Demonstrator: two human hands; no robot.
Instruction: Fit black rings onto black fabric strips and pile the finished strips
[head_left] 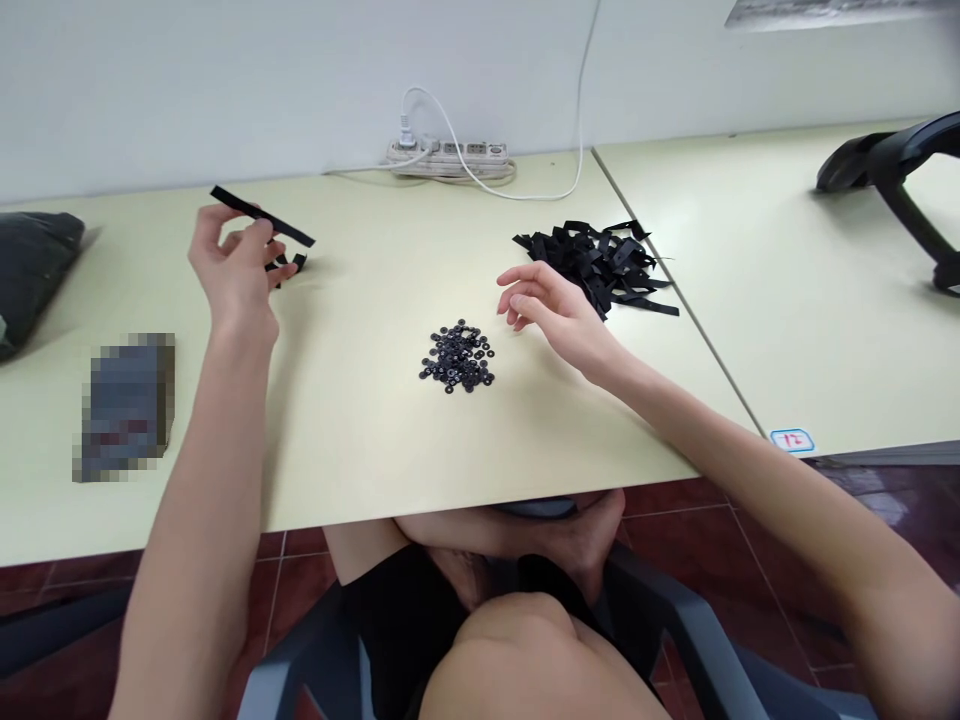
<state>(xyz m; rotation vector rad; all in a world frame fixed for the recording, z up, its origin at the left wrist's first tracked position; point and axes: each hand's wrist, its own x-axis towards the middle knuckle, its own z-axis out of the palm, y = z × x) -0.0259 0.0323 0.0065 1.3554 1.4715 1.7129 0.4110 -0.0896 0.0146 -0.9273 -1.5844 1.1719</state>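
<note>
My left hand (234, 245) is at the left of the table, its fingers pinched on a flat black strip (289, 231) of webbing-like material. More black strip pieces (289, 268) lie beneath those fingers, partly hidden by them. Over the table's middle hovers my right hand (555, 315), fingers loosely bent and apart with nothing visible in them. Just behind it is a heap of black strips (592, 260). To its left sits a pile of small round black pieces (457, 358) with center holes, like snap fasteners.
A white power strip (450, 158) with a plug and white cable (579, 120) lies along the wall. At left are a dark bag (34, 270) and a blurred-out item (126, 408). A black curved object (892, 170) stands far right. A seam (716, 350) divides the tabletops.
</note>
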